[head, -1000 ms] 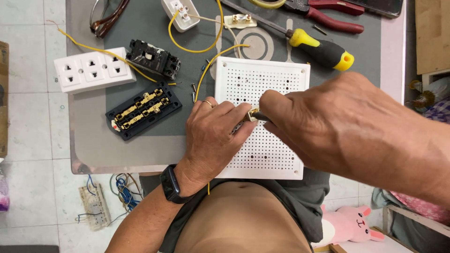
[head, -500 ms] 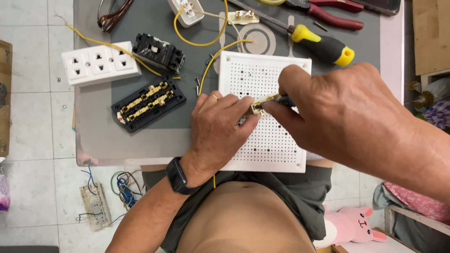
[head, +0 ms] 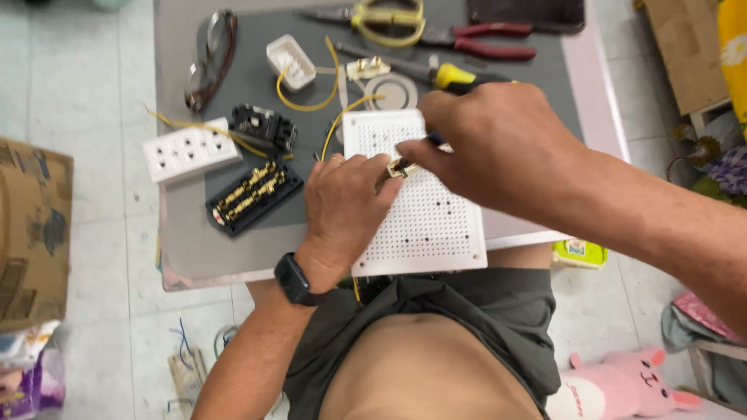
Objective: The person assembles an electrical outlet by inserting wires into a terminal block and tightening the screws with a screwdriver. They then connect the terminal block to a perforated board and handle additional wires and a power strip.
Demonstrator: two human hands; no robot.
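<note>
Grey desk [head: 194, 257] carries most of my clutter. At its far edge lie red-handled pliers [head: 486, 43], yellow-handled scissors [head: 385, 17] and a screwdriver [head: 436, 74] with a yellow and black handle, its near end hidden behind my right hand [head: 498, 148]. Glasses [head: 210, 58] sit at the far left corner. A white socket strip [head: 189, 151] lies left of a black part [head: 263, 127] and an open black socket base [head: 253, 194] with brass contacts (all well clear of my hands). A yellow wire [head: 342, 117] loops from a small white box [head: 290, 62] toward the white board [head: 436, 225].

That board is plastic, rectangular, covered in rows of small holes, and it lies at the near edge of the desk, overhanging toward my lap. My left hand [head: 342, 210] rests on its left side, fingers curled round a small brass piece [head: 401, 166], thumb pressed beside it. My right hand comes over from the right and covers the board's far corner; its grip is closed on a dark thin tool [head: 434, 140] whose tip meets the brass piece. What kind of tool, I cannot tell.
</note>
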